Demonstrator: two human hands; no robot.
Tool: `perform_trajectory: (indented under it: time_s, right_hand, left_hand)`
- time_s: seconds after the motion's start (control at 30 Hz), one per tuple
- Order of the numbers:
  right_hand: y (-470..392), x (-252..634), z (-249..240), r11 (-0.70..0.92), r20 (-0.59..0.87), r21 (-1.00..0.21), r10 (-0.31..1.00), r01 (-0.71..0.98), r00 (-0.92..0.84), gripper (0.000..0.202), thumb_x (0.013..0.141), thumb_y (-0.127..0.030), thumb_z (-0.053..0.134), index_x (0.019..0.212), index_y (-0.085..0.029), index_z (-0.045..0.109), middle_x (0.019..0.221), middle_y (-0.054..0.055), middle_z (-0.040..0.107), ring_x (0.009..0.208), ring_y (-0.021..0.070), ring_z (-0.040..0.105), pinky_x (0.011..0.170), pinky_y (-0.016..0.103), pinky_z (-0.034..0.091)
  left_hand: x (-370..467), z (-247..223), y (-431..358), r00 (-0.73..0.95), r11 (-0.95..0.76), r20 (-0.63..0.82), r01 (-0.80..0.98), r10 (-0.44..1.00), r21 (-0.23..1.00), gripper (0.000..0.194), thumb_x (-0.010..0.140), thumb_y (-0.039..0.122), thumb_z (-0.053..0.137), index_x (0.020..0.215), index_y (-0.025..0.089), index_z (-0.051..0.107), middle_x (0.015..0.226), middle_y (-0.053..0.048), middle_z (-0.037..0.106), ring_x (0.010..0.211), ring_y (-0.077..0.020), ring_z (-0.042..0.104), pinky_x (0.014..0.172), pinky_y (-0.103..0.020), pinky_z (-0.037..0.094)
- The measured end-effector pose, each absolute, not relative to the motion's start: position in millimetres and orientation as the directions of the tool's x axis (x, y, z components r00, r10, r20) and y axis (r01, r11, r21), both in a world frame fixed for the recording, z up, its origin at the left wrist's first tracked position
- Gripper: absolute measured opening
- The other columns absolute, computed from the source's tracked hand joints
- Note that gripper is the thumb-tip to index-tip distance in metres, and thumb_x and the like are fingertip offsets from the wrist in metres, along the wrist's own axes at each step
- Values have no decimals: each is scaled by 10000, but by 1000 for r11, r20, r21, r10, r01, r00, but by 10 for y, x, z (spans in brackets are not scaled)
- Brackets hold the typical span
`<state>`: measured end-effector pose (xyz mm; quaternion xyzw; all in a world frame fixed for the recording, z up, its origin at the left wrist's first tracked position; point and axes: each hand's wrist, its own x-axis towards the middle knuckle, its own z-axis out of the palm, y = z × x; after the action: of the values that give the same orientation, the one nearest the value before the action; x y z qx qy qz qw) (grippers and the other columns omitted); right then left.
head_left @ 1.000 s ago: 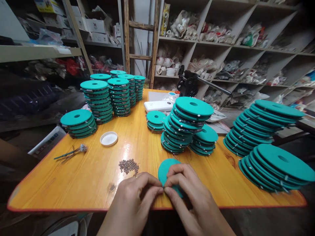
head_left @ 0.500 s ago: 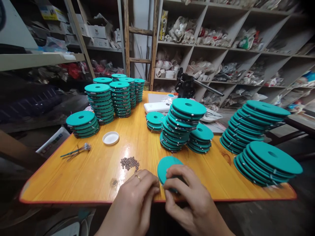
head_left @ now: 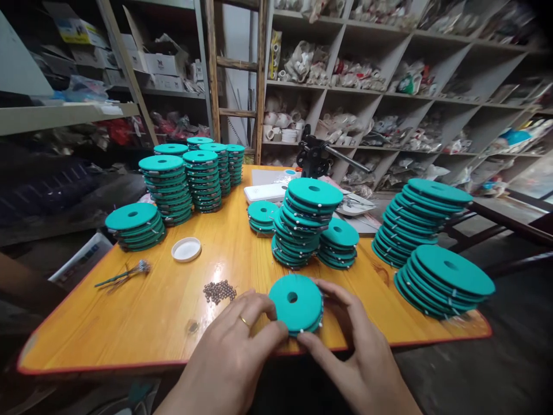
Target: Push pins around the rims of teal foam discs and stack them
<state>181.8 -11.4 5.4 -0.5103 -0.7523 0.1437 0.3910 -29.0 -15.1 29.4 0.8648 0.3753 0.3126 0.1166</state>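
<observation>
A small stack of teal discs [head_left: 296,302] with a hole in the top one lies at the front edge of the wooden table, between my hands. My left hand [head_left: 242,334], with a ring on one finger, grips its left side, thumb at the front rim. Around the right side curves my right hand [head_left: 349,340], its thumb at a white pinhead on the front rim and its fingers behind the right edge. Small dark beads [head_left: 219,291] lie in a loose pile beyond my left hand.
Tall stacks of teal discs stand at the back left [head_left: 166,187], centre [head_left: 302,225] and right [head_left: 421,222]. A white lid [head_left: 186,249] and a bundle of thin wires [head_left: 125,273] lie on the left. A black metal device [head_left: 313,155] stands behind.
My hands have moved from pinching near the front of the discs to holding both sides. The discs are now more exposed, and the camera view has shifted slightly.
</observation>
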Motion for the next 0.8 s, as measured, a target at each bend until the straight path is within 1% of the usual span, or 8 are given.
perform_trajectory:
  time_s: [0.07,0.17,0.23,0.37,0.47,0.6,0.7,0.8]
  right_hand:
    - [-89,1794,101,460,439,-698,880,549,-180,513,923,-326,594,1374,-278,355,1344,70,536,1177,177,592,954,292,546]
    - [-35,1788,208,543,464,-668,839,509,-286,498,942,-332,573,1396,-276,377,1393,67,512,1207,170,574,975,267,524]
    - [13,1794,288,573,457,-638,819,514,-346,467,953,-331,558,1393,-262,417,1376,66,539,1227,166,562,1010,266,496]
    - [86,1762,408,618,444,-656,780,433,-441,310,958,-280,555,1264,-249,593,1333,58,580,1229,148,561,1031,234,464]
    - [77,1688,437,610,457,-720,776,331,-435,236,932,-201,580,1154,-207,659,1240,73,630,1162,140,602,974,204,496]
    - [48,1599,459,604,501,-751,785,267,-366,233,915,-116,570,1114,-194,663,1106,50,672,1052,104,641,895,158,519]
    - [75,1583,523,643,526,-725,748,245,-405,237,908,-72,560,1047,-212,692,1014,25,674,951,82,650,840,143,509]
    - [148,1615,626,631,465,-724,745,280,-478,186,911,-99,576,996,-204,704,933,23,651,860,88,634,756,160,496]
  left_hand:
    - [-289,311,-111,532,-730,520,603,668,322,154,956,105,470,1003,222,561,992,-58,615,816,-218,607,614,-297,467]
    - [-283,368,-40,547,-767,574,590,609,251,197,966,99,426,1033,234,552,946,-35,611,662,-174,589,523,-266,416]
    - [-261,422,2,518,-768,586,551,622,328,235,946,54,415,1016,234,548,970,-35,580,713,-166,593,557,-261,434]
    - [-173,479,42,412,-694,560,374,718,615,244,946,31,405,987,236,530,1124,-46,477,1112,-172,516,887,-277,459]
    - [-103,420,34,360,-627,528,269,769,731,254,975,41,363,1025,246,504,1115,-32,457,1079,-131,499,926,-240,428]
    - [-57,304,3,218,-611,571,298,791,733,293,968,10,350,1060,249,493,1037,-19,422,1018,-126,467,887,-220,407]
    - [-56,272,-18,189,-638,614,339,766,691,307,953,-5,353,1069,244,490,1016,-20,389,997,-128,437,871,-205,396]
    - [-66,265,-34,186,-646,625,349,758,679,305,946,-19,349,1042,236,486,1013,-22,375,984,-129,430,872,-204,388]
